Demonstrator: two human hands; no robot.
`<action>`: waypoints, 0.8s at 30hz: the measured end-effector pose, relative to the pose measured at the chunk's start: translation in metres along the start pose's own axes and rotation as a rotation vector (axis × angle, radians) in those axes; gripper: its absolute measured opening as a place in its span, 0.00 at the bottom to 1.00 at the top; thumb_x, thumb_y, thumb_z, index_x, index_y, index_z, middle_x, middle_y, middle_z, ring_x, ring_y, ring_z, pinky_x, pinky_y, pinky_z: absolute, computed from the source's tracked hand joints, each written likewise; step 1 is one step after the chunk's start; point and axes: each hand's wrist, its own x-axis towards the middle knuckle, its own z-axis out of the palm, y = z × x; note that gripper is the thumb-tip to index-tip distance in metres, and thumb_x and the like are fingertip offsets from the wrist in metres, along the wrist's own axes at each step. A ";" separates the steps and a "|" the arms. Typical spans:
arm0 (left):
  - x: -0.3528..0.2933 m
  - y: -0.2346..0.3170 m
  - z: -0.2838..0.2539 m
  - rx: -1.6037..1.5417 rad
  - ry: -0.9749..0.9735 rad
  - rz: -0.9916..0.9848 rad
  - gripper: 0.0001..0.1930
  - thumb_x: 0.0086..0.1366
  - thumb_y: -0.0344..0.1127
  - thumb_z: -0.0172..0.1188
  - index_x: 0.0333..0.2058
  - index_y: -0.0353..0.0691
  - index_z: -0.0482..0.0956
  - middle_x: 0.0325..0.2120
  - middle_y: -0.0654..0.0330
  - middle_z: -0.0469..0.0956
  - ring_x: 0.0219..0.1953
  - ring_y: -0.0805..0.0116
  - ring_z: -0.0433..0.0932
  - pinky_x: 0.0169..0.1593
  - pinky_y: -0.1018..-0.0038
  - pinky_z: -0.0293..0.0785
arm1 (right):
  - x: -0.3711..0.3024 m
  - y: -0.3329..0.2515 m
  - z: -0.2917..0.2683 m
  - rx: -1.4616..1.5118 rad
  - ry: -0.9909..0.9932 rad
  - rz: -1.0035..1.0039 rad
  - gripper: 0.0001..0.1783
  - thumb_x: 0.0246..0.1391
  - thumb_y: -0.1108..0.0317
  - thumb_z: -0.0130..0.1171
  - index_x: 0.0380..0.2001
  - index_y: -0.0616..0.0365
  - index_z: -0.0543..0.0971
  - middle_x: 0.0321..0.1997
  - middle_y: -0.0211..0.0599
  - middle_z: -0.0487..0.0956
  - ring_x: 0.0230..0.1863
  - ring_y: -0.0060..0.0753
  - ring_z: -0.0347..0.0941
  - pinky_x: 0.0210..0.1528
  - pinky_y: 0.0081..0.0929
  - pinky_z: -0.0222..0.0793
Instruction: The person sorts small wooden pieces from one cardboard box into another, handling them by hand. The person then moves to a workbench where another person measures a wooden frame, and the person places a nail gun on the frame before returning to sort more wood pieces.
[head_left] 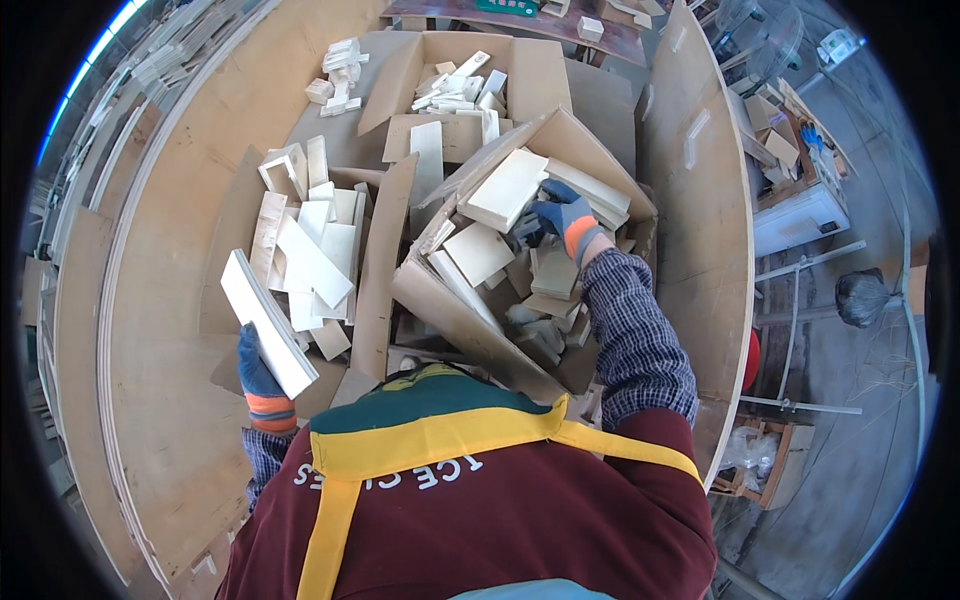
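Observation:
My left hand (260,368), in a blue and orange glove, is closed round a long pale wooden board (268,322). The board slants beside the left cardboard box (372,290), which holds many light wood offcuts (318,260). My right hand (566,214), gloved the same way, reaches into the tilted right cardboard box (450,305). Its fingers are closed at the right end of a thick pale wood block (507,190); part of the grip is hidden. Under that hand lie more small wood blocks (556,272) and a squarish piece (478,252).
Tall plywood walls (180,260) enclose the boxes on both sides. A third open box (540,75) with offcuts stands at the far side, beside a loose pile of blocks (343,70). Behind it is a table (540,25). Outside the right wall stands a white cabinet (800,215).

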 end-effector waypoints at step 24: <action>-0.004 -0.012 0.002 0.014 0.024 0.034 0.23 0.65 0.51 0.56 0.49 0.39 0.72 0.33 0.57 0.78 0.31 0.66 0.78 0.34 0.72 0.78 | -0.018 -0.026 -0.011 -0.111 -0.064 -0.277 0.27 0.51 0.67 0.63 0.55 0.62 0.71 0.44 0.37 0.79 0.41 0.29 0.76 0.42 0.26 0.74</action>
